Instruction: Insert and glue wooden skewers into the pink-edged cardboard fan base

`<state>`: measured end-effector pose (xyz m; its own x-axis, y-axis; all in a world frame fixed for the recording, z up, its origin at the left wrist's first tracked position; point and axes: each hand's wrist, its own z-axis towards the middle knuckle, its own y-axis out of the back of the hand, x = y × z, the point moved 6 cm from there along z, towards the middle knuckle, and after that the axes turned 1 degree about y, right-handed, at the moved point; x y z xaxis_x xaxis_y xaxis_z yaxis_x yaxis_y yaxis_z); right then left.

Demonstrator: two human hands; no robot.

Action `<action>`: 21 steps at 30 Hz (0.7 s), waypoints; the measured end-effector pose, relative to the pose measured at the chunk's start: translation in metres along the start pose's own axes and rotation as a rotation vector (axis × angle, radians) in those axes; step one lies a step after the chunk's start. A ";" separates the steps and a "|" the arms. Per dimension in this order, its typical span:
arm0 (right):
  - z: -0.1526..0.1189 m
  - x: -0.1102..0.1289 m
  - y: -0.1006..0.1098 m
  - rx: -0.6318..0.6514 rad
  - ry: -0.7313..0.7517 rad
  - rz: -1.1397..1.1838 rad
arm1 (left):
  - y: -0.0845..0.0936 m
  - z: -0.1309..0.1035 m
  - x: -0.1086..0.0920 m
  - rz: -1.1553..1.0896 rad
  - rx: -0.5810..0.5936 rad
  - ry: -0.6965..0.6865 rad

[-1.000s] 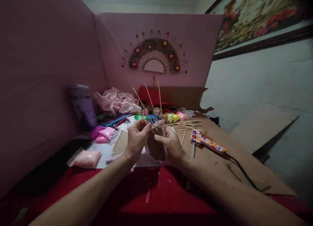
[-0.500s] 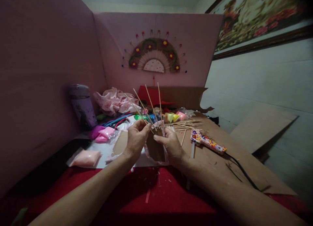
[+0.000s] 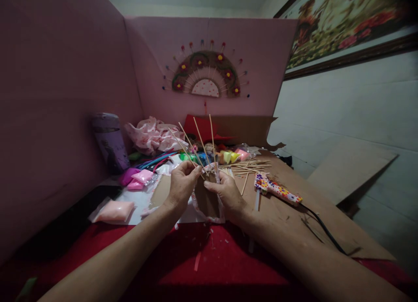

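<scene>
Pinching a thin stick, the left hand (image 3: 184, 180) meets the cardboard piece (image 3: 206, 197) clamped in the right (image 3: 228, 193).

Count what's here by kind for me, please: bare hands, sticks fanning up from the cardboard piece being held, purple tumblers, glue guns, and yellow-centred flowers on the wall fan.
Left hand and right hand: 2
Sticks fanning up from the cardboard piece: 4
Purple tumbler: 1
Glue gun: 1
Yellow-centred flowers on the wall fan: 6
Total: 14
</scene>
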<state>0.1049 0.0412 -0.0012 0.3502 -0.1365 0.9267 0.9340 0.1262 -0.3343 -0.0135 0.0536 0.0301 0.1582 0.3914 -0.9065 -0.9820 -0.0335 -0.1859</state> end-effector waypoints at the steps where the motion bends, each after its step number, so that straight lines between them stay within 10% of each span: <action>1: 0.000 -0.001 0.000 0.002 -0.003 -0.014 | 0.000 0.000 0.000 0.003 -0.003 0.006; 21: 0.001 -0.004 0.003 0.013 -0.017 -0.135 | 0.004 0.000 0.005 0.056 -0.028 0.092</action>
<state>0.1061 0.0434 -0.0056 0.2204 -0.1368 0.9658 0.9714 0.1202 -0.2046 -0.0168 0.0548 0.0250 0.1131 0.3023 -0.9465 -0.9865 -0.0796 -0.1433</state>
